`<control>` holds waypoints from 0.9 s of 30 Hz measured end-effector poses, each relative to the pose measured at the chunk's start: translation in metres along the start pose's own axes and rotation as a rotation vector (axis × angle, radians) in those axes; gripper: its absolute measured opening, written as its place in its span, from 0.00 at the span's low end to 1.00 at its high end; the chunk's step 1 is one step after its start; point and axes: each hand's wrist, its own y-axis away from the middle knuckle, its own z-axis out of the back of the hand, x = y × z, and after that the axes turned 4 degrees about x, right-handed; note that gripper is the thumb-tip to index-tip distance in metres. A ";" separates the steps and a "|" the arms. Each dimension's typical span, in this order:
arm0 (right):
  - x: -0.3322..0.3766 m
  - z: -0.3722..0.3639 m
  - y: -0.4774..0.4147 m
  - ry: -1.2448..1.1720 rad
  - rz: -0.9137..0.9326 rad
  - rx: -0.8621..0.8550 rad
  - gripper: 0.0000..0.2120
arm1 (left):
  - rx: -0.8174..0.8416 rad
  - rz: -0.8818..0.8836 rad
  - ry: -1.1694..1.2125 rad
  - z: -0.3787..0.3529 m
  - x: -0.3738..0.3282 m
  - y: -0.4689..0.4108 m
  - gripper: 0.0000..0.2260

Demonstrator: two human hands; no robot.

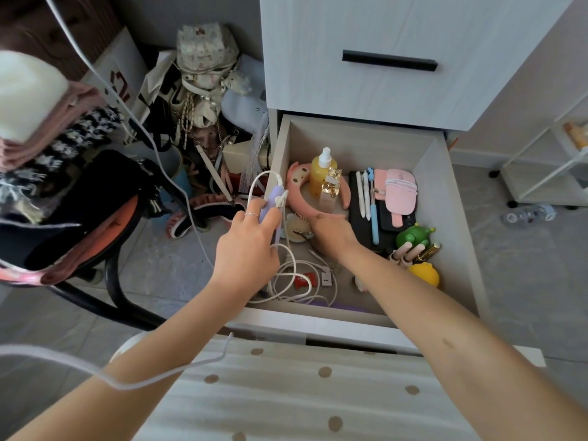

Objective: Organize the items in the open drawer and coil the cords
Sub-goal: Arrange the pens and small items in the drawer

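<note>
Grey floor (525, 249) and a messy pile of bags (203, 90) sit beside the open pale wooden drawer (442, 198). At its back, the white and blue pens (366, 195) lie in a neat row, so some tidying looks done. The left hand (245, 249) has its grip clamped on a small lilac plastic gadget (273, 198). Its thin white cord (295, 268) lies tangled in the drawer's front corner, not coiled yet. The right hand (334, 230) reaches the pink plush headband (297, 179); I cannot tell if that grip is closed.
</note>
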 end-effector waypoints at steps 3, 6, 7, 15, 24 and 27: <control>0.003 -0.003 -0.001 0.007 0.009 -0.002 0.15 | 0.001 -0.004 0.005 -0.001 0.001 0.000 0.18; 0.002 0.001 0.001 0.033 0.023 -0.025 0.15 | -0.002 -0.006 0.006 0.000 0.001 0.000 0.18; 0.003 0.001 0.002 0.044 0.032 -0.023 0.15 | -0.001 -0.006 0.006 -0.001 0.001 0.000 0.18; 0.001 0.008 -0.002 -0.145 -0.069 0.037 0.12 | 0.002 -0.002 -0.003 0.000 0.000 0.001 0.20; -0.057 0.058 0.029 -1.547 -0.381 0.308 0.05 | 0.030 0.011 -0.026 0.003 -0.001 0.002 0.20; -0.075 0.069 0.043 -1.894 -0.338 0.289 0.12 | 0.037 0.021 -0.024 0.004 -0.003 0.002 0.20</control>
